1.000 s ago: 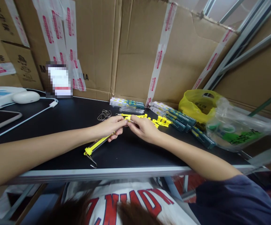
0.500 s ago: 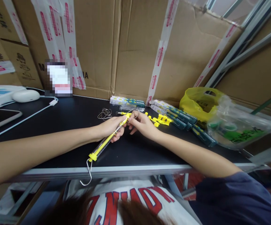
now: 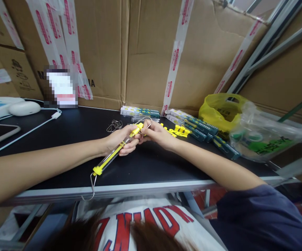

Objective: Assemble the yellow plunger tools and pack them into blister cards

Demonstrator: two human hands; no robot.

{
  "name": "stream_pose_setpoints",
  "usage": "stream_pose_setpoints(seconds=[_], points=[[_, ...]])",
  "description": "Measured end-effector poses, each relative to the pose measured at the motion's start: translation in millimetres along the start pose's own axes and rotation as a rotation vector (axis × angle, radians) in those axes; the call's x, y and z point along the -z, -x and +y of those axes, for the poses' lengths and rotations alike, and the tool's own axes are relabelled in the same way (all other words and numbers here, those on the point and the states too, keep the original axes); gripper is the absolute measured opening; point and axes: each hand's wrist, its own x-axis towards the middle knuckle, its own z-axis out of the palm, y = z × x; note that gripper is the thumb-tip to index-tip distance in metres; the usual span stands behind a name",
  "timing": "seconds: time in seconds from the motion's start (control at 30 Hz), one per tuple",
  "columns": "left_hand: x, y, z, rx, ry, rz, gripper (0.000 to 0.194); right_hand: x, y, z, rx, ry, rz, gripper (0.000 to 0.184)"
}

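Observation:
My left hand (image 3: 121, 141), fingers wrapped round, grips the clear tube of a spring scale (image 3: 108, 160) with yellow end pieces. It slants from the upper right down towards me. A metal hook (image 3: 92, 188) hangs from its lower end, past the table's front edge. At the upper end, my right hand (image 3: 154, 132) is closed in a pinch on a second metal hook (image 3: 148, 118), close against the yellow cap. The right fingertips are partly hidden. Beyond the hands lie loose metal hooks (image 3: 114, 125) and several yellow plastic parts (image 3: 180, 131).
Small printed boxes (image 3: 140, 111) lie at the back, with more boxes (image 3: 192, 125) to the right. A yellow bag (image 3: 218, 111) and a clear bag (image 3: 265, 139) stand farther right. On the left are a phone (image 3: 0, 134), a white case (image 3: 24, 108) and a cable (image 3: 28, 134).
The view has shifted slightly, so most things appear a little further left. Both hands keep their hold on the spring scale, the right fingers now closer against its upper end.

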Motion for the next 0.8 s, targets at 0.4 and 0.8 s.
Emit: stream_pose_setpoints(seconds=[0.4, 0.8], points=[[17.9, -3, -1, 0.121, 0.146, -0.186, 0.035, 0, 5, -4, 0.03, 0.12, -0.045, 0.044], [18.2, -1, 6, 0.262, 0.213, -0.23, 0.037, 1, 5, -5, 0.148, 0.285, -0.019, 0.04]])
